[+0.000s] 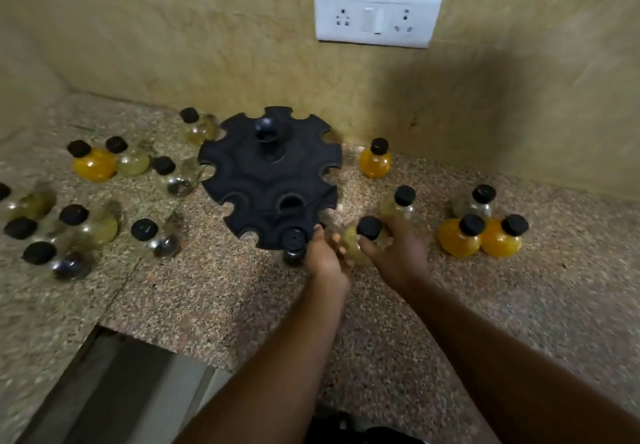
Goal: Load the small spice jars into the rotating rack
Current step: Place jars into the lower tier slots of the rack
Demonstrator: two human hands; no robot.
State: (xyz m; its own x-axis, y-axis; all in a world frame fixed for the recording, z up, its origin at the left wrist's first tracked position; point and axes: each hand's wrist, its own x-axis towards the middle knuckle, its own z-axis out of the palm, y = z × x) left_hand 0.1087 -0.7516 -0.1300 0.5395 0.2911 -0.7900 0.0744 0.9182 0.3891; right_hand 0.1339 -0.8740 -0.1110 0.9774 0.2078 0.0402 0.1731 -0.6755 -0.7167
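Observation:
A black rotating rack (268, 176) with notched slots around its rim stands on the granite counter near the back wall. One jar (294, 246) with a black cap hangs in its front slot. My right hand (394, 253) grips a pale yellow jar (360, 239) with a black cap just right of the rack's front edge. My left hand (325, 256) touches the same jar from the left, next to the rack's rim. Another pale jar (401, 202) stands right behind my right hand.
Several black-capped jars stand left of the rack (93, 163), some orange, some pale or dark. Right of it are an orange jar (375, 161), two orange jars (483, 237) and a pale one (479, 201). A socket plate (377, 15) is on the wall. The counter edge (149, 336) drops off at front left.

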